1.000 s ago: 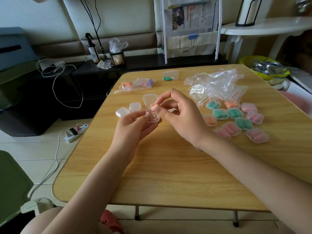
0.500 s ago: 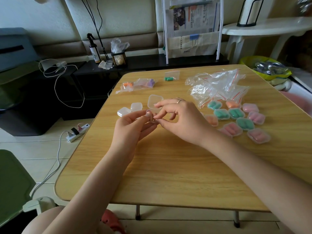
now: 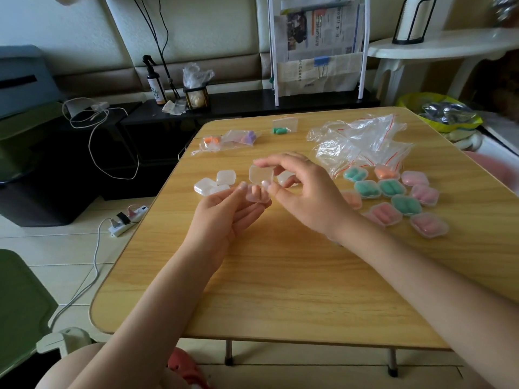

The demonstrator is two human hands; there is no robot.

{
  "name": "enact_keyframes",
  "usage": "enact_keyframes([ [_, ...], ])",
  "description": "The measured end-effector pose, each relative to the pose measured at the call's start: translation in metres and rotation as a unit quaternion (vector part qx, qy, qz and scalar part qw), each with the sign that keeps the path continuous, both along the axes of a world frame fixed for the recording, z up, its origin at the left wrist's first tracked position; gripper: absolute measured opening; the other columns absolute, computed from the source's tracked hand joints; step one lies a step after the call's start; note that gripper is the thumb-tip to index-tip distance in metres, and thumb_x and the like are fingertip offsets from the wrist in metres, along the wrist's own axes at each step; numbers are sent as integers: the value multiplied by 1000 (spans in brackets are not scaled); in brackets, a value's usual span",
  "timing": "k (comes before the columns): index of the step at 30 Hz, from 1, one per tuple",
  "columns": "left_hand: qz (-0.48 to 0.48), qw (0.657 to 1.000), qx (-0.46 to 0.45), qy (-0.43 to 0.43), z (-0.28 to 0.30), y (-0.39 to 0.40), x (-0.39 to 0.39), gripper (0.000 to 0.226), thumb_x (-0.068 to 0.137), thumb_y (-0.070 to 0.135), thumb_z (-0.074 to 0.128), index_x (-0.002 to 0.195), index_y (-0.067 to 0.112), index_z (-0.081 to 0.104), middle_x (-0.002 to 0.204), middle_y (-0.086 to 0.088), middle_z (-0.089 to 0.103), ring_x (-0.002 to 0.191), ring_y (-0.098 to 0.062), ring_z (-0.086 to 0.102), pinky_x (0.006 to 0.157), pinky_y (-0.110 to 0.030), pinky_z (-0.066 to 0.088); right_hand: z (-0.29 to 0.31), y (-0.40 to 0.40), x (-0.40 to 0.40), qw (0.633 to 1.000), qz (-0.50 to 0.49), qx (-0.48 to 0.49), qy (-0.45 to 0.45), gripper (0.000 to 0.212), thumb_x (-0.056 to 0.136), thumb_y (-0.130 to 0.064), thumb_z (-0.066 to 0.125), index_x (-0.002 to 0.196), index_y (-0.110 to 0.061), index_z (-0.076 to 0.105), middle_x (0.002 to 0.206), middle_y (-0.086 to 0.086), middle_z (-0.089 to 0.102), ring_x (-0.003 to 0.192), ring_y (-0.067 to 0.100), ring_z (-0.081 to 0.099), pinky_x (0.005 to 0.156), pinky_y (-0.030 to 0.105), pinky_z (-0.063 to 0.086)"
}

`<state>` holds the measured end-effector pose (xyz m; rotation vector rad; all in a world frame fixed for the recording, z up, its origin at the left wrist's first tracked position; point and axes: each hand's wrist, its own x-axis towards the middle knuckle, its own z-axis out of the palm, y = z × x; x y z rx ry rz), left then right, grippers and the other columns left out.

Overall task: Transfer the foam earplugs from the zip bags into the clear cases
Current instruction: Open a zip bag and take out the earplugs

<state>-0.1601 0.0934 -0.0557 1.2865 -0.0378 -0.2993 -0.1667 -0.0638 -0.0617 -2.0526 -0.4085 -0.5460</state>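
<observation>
My left hand (image 3: 224,217) holds a small clear case (image 3: 257,195) above the wooden table (image 3: 280,290); pale pink earplugs lie in its base. The hinged lid (image 3: 261,175) stands up, and my right hand (image 3: 306,195) pinches it between thumb and forefinger. Three zip bags lie at the far side with orange (image 3: 212,141), purple (image 3: 247,137) and green earplugs (image 3: 280,130). Empty clear cases (image 3: 216,183) sit just left of my hands.
Several filled cases (image 3: 393,196) with teal, orange and pink earplugs are grouped on the right. A pile of empty zip bags (image 3: 362,144) lies behind them. A power strip (image 3: 127,220) and cables are on the floor to the left.
My right hand's fingers have left the case's base and risen to the lid, which they now pinch. My left hand still holds the case in about the same place.
</observation>
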Motion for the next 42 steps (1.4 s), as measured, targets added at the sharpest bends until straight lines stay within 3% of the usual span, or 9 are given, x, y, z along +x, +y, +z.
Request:
enact_keyframes([
  [5, -11, 995, -70, 64, 2, 2, 4, 35, 102, 18, 39, 114, -7, 59, 102, -20, 71, 93, -25, 70, 72, -26, 59, -4, 1, 3, 992, -1, -123, -33, 40, 79, -19, 75, 117, -16, 62, 104, -11, 51, 97, 4, 49, 83, 12, 40],
  [9, -31, 996, -50, 61, 2, 0, 3, 37, 102, 25, 37, 111, -2, 61, 101, -17, 72, 92, -26, 71, 76, -30, 59, -5, -4, 7, 994, -46, -97, -36, 30, 85, -13, 70, 114, -15, 67, 99, -8, 54, 84, 4, 50, 80, 13, 40],
  [16, 45, 988, 123, -78, 0, -5, -2, 23, 99, 17, 46, 103, 5, 66, 96, -12, 73, 83, -19, 72, 75, -26, 59, 1, -15, 8, 992, -47, -108, 41, 23, 89, -18, 66, 112, -21, 68, 86, -19, 51, 79, -6, 50, 70, 4, 35],
  [19, 154, 868, 387, -272, -6, 6, 6, 19, 94, 13, 54, 108, 14, 66, 102, -1, 71, 88, -8, 67, 74, -11, 47, 7, -21, 6, 989, -12, -124, 78, 29, 88, -20, 67, 116, -28, 63, 85, -11, 61, 74, -1, 56, 66, 10, 43],
  [21, 143, 783, 509, -329, -11, 14, 13, 32, 92, 14, 55, 124, 15, 59, 123, -3, 63, 113, -17, 57, 86, -18, 39, 12, -23, 4, 989, 3, -115, 92, 22, 86, -20, 68, 106, -26, 62, 81, -8, 64, 68, -5, 55, 60, 9, 41],
  [24, 90, 744, 574, -329, -20, 18, 21, 53, 92, 13, 53, 143, 16, 40, 150, -5, 37, 143, -19, 24, 113, -30, 21, 16, -27, 2, 981, 16, -131, 145, 10, 86, -22, 65, 95, -26, 65, 80, -8, 65, 66, -2, 54, 58, 11, 40],
  [29, 32, 737, 606, -296, -23, 16, 25, 52, 98, 17, 41, 148, 18, 30, 157, -4, 21, 147, -17, 5, 117, -35, 10, 7, -32, 7, 955, 15, -207, 212, 10, 84, -23, 63, 87, -29, 70, 93, -13, 62, 84, -11, 43, 74, 22, 34],
  [34, 72, 760, 576, -291, -18, 16, 21, 42, 94, 8, 44, 136, 13, 49, 145, -7, 44, 133, -25, 39, 104, -31, 32, 8, -32, 6, 960, 27, -193, 201, 21, 83, -16, 60, 88, -34, 70, 98, -18, 55, 94, -5, 42, 78, 20, 39],
  [42, 61, 788, 536, -295, -15, 10, 21, 38, 91, 18, 56, 129, 16, 56, 135, -4, 53, 125, -24, 45, 97, -29, 35, 12, -27, 35, 989, -63, -89, 95, 22, 92, -7, 52, 95, -20, 70, 78, -16, 55, 55, -4, 45, 54, 8, 36],
])
